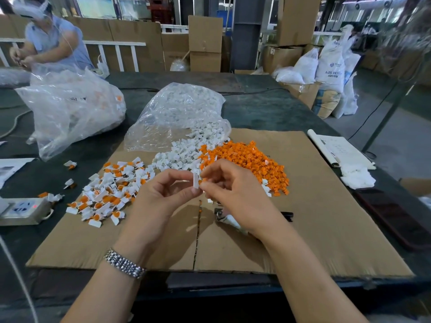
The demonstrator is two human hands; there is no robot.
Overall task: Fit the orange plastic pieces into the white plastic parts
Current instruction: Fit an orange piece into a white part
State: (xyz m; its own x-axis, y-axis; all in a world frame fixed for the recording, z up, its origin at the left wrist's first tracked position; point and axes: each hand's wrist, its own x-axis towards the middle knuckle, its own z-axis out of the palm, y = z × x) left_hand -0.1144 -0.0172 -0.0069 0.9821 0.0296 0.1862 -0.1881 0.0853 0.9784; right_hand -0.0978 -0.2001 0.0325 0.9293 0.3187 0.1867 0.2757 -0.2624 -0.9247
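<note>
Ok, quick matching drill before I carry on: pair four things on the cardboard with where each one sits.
Things:
1. orange pieces pile
2. assembled parts pile
3. loose white parts
4. single white part

Places:
A. left side of the cardboard
B. between the two hands
C. right of the white heap
D. at the clear bag mouth

Pairs: 1-C, 2-A, 3-D, 4-B

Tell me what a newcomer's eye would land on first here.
First, the bright orange pile on the cardboard, right of centre, next to the white pile spilling from a clear bag. Then the two hands in the middle: the left hand and right hand both pinch a white part. At left lies a heap of assembled pieces.
</note>
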